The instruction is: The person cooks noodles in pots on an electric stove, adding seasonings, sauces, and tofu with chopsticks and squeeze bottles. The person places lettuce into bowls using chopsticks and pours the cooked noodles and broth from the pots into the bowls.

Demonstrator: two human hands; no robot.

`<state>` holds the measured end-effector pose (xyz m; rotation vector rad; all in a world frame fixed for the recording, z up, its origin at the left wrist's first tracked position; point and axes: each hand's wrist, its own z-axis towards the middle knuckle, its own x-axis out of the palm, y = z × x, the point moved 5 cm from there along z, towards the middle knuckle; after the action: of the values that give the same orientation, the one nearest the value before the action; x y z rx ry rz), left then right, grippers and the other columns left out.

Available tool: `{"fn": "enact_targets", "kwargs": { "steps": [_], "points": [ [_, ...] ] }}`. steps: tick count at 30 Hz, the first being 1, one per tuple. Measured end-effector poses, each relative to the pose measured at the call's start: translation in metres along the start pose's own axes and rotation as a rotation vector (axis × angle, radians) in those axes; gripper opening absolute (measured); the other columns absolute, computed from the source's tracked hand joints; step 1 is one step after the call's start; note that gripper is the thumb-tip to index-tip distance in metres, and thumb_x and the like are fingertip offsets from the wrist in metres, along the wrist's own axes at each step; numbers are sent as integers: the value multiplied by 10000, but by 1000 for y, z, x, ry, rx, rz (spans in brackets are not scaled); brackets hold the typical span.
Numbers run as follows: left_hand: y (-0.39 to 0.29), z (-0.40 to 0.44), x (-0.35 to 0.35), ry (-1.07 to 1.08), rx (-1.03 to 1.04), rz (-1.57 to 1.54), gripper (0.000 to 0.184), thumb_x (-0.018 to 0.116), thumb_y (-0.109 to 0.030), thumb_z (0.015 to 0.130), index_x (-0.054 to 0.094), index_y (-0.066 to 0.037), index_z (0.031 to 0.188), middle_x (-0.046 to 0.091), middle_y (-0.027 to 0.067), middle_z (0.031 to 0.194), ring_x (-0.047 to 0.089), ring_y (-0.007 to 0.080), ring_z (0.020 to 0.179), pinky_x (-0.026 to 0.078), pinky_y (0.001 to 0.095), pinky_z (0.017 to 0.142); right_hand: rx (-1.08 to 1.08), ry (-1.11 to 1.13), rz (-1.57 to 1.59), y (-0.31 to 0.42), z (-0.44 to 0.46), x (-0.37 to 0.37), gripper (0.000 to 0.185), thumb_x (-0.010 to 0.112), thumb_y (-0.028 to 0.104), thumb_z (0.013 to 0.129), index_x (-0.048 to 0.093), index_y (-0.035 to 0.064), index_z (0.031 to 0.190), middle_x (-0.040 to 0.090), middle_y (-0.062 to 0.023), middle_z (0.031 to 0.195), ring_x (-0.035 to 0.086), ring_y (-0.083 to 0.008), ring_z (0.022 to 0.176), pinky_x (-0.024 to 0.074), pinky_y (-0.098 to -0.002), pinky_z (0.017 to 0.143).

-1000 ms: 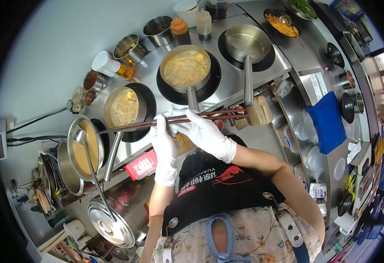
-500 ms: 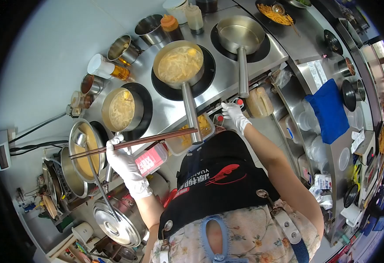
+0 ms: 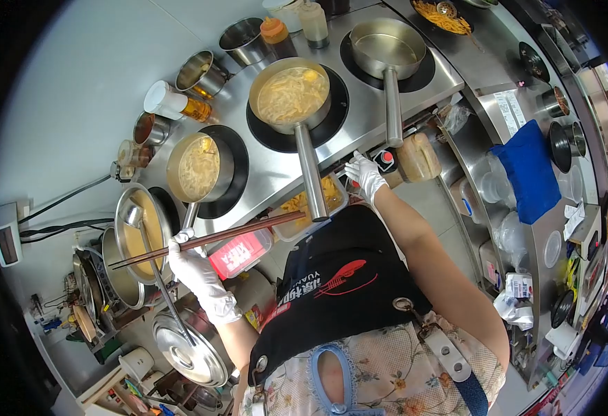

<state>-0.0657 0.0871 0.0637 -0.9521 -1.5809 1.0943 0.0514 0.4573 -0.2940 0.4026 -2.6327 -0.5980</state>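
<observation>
Since the 1.0 s frame the right hand [image 3: 365,177] is off the chopsticks [image 3: 248,230] and down at the front edge of the steel desk [image 3: 262,177]; chopsticks now in the left hand [image 3: 196,272] only, carried further left. Against the 0.5 s frame: same layout, mostly a small view shift. Left hand closed round the sticks near their middle; it also covers the handle of the left pan [image 3: 198,165], can't tell if it grips that too. Sticks lie level-ish: one end over the pot of tan liquid [image 3: 152,239], other end just beside the tip of the middle pan's handle [image 3: 309,163]. Right hand: fingers bent under the desk edge, near a red-capped bottle [image 3: 387,157]; can't tell whether they close on anything, contact is hidden. Meaning, my read: sticks are parked one-handed so the right is free for something at the front panel. Left pan and middle pan [image 3: 293,96] both hold cloudy broth with pale strips, right pan [image 3: 387,50] thin liquid; no stick tips in any of them, so no stirring at this moment.
</observation>
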Motion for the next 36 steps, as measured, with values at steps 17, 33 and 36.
{"fn": "enact_targets", "kwargs": {
  "steps": [17,33,36],
  "points": [
    [-25,18,-48,-32,129,163,289,449,-283,947,556,-49,816,610,97,825,468,122,572,359,243,506,531,1103,334,-134,-3,58,400,497,401,946,576,49,1118,637,-113,1070,635,-261,908,539,-388,804],
    [-60,11,-127,-55,191,302,194,457,-182,933,556,-45,837,625,97,849,525,124,634,382,230,512,272,426,-389,-231,-66,186,481,540,330,941,492,-52,1230,550,-205,1257,548,-285,1157,473,-380,955],
    [-57,13,-132,-57,173,285,199,453,-184,936,549,-45,832,623,98,848,526,126,638,385,235,516,307,447,-335,-236,-66,186,504,480,355,968,475,-85,1216,566,-200,1236,571,-283,1121,485,-364,937]
  ]
}}
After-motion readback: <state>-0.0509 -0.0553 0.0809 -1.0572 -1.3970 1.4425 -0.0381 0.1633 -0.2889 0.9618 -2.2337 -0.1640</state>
